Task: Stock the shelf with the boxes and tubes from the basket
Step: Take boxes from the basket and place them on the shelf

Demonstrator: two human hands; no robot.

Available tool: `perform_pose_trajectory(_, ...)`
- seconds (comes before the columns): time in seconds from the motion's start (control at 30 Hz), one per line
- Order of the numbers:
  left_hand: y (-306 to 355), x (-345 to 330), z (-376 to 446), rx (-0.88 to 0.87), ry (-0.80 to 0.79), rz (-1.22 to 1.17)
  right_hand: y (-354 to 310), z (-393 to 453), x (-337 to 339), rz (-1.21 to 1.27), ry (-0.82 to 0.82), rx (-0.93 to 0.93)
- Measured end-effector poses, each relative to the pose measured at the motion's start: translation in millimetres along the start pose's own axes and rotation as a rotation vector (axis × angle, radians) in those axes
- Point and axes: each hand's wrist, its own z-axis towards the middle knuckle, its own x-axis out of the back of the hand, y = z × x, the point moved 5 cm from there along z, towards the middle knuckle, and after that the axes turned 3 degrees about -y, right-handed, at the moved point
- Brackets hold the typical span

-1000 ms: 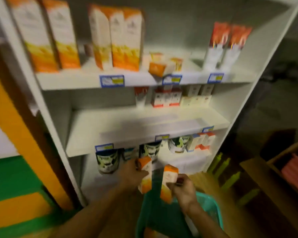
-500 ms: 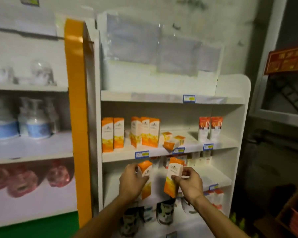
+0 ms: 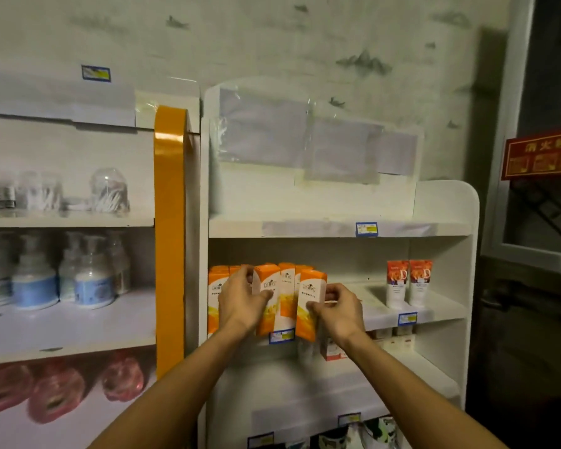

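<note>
Two orange-and-white boxes are being held up in front of the white shelf (image 3: 428,314), one in each of the hands. The left hand (image 3: 240,303) is gripping the left box (image 3: 268,299) by its side, and the right hand (image 3: 339,311) is pinching the right box (image 3: 310,304) at its edge. Both boxes are standing upright, just in front of a row of matching boxes (image 3: 216,296) on the shelf's second board. Two orange-topped tubes (image 3: 408,283) are standing further right on that board.
</note>
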Motion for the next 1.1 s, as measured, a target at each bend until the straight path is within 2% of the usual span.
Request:
perform_pose_trajectory(0.43, -29.0, -25.8, 38.4, 0.04, 0.029, 0.132, 25.1, 50.9, -58.8, 0.004, 0.005, 0.0)
perform_pose_trajectory(0.57, -42.2, -36.8, 43.5, 0.017, 0.006, 0.146, 37.1, 59.4, -69.6, -0.002, 0.035, 0.003)
perform_pose_trajectory(0.73, -46.3, -45.3, 46.5, -0.023, 0.031, 0.183, 43.8, 62.5, -82.4, -0.136, 0.078, 0.116)
perform_pose_trajectory(1.1, -51.3, -52.8, 57.5, -0.085, 0.072, 0.204, 44.7, 79.6, -99.1, -0.137, 0.104, 0.112)
